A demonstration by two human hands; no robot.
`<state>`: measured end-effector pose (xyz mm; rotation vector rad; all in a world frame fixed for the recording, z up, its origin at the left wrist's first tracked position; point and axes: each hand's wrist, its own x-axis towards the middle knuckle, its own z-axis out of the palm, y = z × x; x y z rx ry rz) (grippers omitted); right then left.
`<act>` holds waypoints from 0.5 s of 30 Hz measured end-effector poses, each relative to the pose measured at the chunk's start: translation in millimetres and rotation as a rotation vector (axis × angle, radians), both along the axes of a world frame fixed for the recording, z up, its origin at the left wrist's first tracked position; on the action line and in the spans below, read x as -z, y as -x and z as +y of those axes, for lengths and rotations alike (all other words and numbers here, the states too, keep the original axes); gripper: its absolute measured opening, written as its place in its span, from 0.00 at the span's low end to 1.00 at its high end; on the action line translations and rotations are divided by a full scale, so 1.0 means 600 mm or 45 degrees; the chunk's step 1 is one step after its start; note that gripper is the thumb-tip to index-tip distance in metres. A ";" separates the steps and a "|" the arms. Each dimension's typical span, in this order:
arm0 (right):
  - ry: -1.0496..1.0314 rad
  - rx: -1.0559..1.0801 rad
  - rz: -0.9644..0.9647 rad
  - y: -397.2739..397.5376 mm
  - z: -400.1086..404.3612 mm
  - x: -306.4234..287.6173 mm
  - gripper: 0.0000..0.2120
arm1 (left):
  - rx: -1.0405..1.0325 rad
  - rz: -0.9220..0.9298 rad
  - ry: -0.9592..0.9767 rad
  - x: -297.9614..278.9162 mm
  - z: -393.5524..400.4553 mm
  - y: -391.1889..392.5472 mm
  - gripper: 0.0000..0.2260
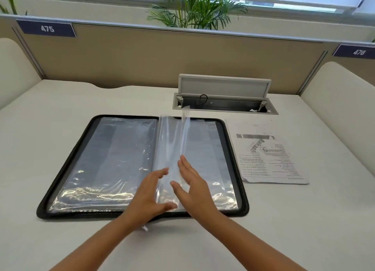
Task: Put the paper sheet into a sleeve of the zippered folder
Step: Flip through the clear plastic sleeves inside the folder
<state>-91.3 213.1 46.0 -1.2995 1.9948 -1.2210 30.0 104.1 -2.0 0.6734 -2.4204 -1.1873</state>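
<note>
left hand (149, 191), right hand (192, 186) flank raised sleeve (172, 144) | paper sheet (267, 155) right, apart

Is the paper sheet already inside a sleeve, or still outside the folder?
Outside. The paper sheet lies flat on the desk, right of the open zippered folder, and neither hand touches it.

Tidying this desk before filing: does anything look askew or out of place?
Little stands out. The paper sheet lies slightly skewed on the desk, right of the open zippered folder. One clear sleeve stands up mid-turn between the left hand and right hand.
</note>
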 end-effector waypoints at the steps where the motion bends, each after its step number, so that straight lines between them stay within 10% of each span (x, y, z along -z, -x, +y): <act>1: 0.035 -0.034 -0.009 -0.005 -0.007 -0.003 0.28 | 0.003 0.016 0.033 0.003 0.006 0.005 0.36; 7: 0.125 -0.342 -0.032 -0.034 -0.024 -0.016 0.28 | -0.339 0.139 -0.102 -0.024 0.013 0.022 0.07; 10: 0.140 -0.371 -0.072 -0.034 -0.019 -0.017 0.27 | -0.480 0.245 -0.285 -0.022 -0.005 0.001 0.21; 15: -0.207 -0.213 0.178 0.006 0.003 0.010 0.26 | -0.696 0.407 -0.516 -0.026 -0.027 -0.038 0.09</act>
